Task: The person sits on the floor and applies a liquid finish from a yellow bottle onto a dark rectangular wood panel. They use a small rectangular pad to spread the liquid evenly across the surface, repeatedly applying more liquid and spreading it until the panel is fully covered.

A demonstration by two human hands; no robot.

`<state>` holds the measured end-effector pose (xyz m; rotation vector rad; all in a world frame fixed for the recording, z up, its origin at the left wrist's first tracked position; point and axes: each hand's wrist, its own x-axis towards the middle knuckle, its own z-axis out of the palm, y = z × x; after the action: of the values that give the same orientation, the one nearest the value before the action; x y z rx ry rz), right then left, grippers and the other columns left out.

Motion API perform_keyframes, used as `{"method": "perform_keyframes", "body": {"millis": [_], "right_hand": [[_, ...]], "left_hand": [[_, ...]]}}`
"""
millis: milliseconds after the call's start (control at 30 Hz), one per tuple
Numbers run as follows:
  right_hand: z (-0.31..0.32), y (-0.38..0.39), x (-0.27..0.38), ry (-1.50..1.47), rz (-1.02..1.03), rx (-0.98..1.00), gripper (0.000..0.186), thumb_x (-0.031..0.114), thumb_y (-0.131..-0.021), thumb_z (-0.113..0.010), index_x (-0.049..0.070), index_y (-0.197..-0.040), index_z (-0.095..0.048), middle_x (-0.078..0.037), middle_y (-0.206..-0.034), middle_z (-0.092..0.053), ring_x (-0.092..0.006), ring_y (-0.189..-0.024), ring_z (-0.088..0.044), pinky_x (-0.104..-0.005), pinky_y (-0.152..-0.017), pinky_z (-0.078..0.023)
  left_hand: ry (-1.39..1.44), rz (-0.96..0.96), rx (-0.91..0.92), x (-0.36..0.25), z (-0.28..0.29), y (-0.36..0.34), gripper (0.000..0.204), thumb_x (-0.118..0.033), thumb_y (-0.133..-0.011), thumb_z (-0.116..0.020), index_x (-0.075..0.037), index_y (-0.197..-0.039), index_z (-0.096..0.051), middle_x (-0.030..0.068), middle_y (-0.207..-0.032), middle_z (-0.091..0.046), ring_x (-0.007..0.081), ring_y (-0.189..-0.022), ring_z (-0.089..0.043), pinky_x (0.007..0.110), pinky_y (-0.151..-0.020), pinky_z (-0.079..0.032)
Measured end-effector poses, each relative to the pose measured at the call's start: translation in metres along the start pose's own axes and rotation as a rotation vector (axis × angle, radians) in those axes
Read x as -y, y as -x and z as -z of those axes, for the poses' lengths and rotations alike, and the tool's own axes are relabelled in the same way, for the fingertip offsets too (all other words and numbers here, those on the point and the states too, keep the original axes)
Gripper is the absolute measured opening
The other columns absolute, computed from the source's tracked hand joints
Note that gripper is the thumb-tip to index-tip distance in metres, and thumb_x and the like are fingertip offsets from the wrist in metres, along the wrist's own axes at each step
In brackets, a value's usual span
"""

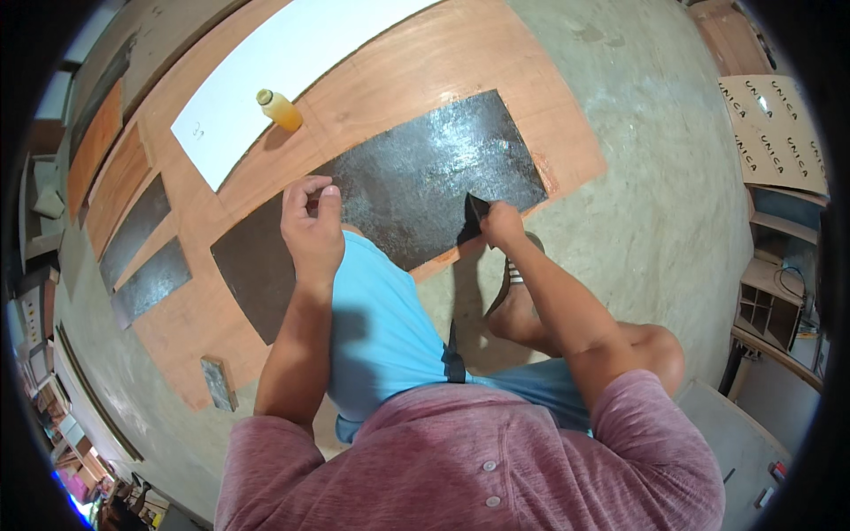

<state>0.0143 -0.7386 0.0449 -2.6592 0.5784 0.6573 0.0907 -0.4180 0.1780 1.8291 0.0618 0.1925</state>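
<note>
A long dark panel (390, 177) lies on the plywood sheet in front of me, glossy and wet-looking toward its right end and duller at the left. My right hand (503, 226) grips a black flat spreader (476, 206) near the panel's near right edge, its blade tilted over the dark surface. Most of the spreader's grip end is hidden in the fist. Above the panel's left part hovers my left hand (312, 226), fingers loosely curled and thumb apart, with nothing visible in it.
A yellow bottle (280, 111) stands by a white sheet (266, 75) on the plywood (372, 84). Smaller dark pieces (152, 281) lie left; a small block (218, 383) sits at the plywood's near edge. Shelving (770, 292) lines the right. My foot (518, 270) is beside the panel.
</note>
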Motion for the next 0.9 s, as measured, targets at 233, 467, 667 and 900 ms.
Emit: {"method": "perform_keyframes", "body": {"millis": [233, 467, 667, 900], "right_hand": [[0.009, -0.001, -0.002, 0.045, 0.056, -0.024, 0.021, 0.011, -0.078, -0.062, -0.001, -0.093, -0.071, -0.029, -0.093, -0.069, -0.0449, -0.092, -0.068, -0.0513, -0.085, -0.054], [0.005, -0.009, -0.007, 0.024, 0.005, -0.027, 0.019, 0.010, -0.077, -0.065, 0.000, -0.093, -0.071, -0.027, -0.097, -0.070, -0.0427, -0.094, -0.069, -0.0504, -0.085, -0.055], [0.022, -0.010, -0.006, 0.018, -0.053, -0.018, 0.020, 0.011, -0.077, -0.066, 0.001, -0.094, -0.072, -0.026, -0.100, -0.070, -0.0427, -0.095, -0.068, -0.0500, -0.086, -0.055], [0.010, -0.005, -0.013, -0.011, 0.036, -0.094, 0.023, 0.011, -0.081, -0.059, 0.007, -0.099, -0.073, -0.026, -0.091, -0.070, -0.0446, -0.087, -0.068, -0.0519, -0.080, -0.056]], "left_hand": [[0.020, 0.051, 0.027, 0.000, -0.005, -0.002, 0.012, -0.007, -0.090, -0.064, 0.000, -0.099, -0.067, 0.0075, -0.099, -0.063, 0.0154, -0.085, -0.061, 0.030, -0.078, -0.050], [0.012, 0.065, 0.043, -0.004, -0.010, -0.005, 0.012, -0.008, -0.090, -0.065, 0.000, -0.098, -0.067, 0.0076, -0.099, -0.063, 0.0157, -0.085, -0.061, 0.030, -0.078, -0.050], [0.021, 0.031, 0.050, -0.002, -0.016, -0.005, 0.012, -0.008, -0.088, -0.065, 0.000, -0.098, -0.067, 0.0080, -0.099, -0.064, 0.0168, -0.085, -0.061, 0.030, -0.079, -0.050], [-0.017, -0.077, 0.048, 0.001, -0.016, -0.002, 0.012, -0.008, -0.094, -0.064, -0.001, -0.102, -0.066, 0.0008, -0.092, -0.061, 0.0074, -0.079, -0.055, 0.025, -0.073, -0.048]]}}
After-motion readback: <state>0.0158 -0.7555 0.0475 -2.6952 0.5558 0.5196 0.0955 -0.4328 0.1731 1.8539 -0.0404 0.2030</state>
